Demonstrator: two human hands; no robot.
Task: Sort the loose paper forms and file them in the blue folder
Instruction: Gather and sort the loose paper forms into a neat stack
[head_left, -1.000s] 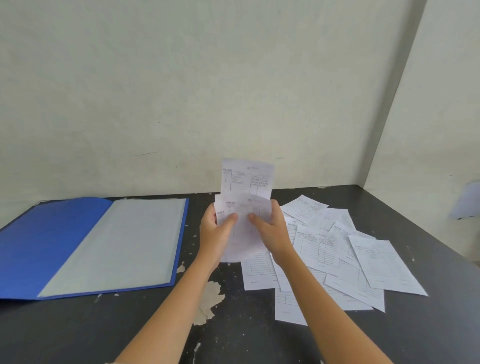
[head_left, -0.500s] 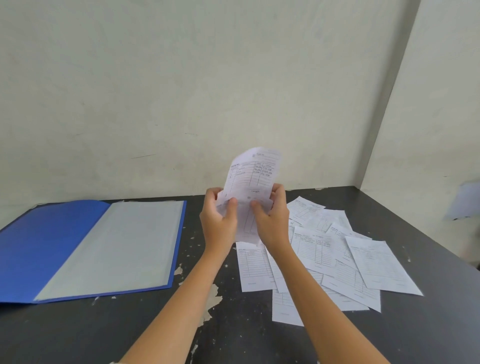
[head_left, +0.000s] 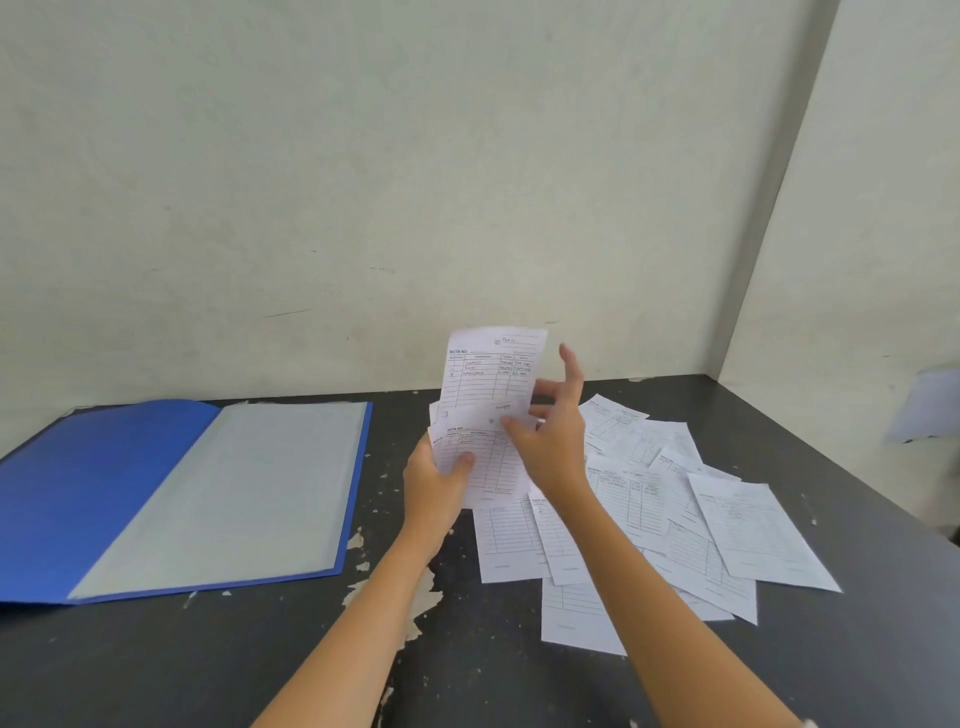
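Note:
My left hand (head_left: 435, 480) grips a small stack of white printed forms (head_left: 488, 457) by its lower left edge, held up above the dark table. My right hand (head_left: 553, 436) pinches the top form (head_left: 491, 371) with thumb and fingers, its index finger raised; that sheet stands higher than the rest of the stack. A blue folder (head_left: 98, 493) lies open flat at the left, a clear grey sleeve page (head_left: 234, 493) showing on its right half. Several loose forms (head_left: 675, 514) lie scattered on the table to the right of my hands.
The black table (head_left: 208, 665) has flaking paint patches near my left forearm. A pale wall runs along the back and another closes the right side, meeting at the far right corner. A blurred pale sheet (head_left: 930, 405) shows at the right edge.
The stack has shifted slightly right and lower in my left hand. My right hand has slid one form upward out of the stack and its fingers have spread.

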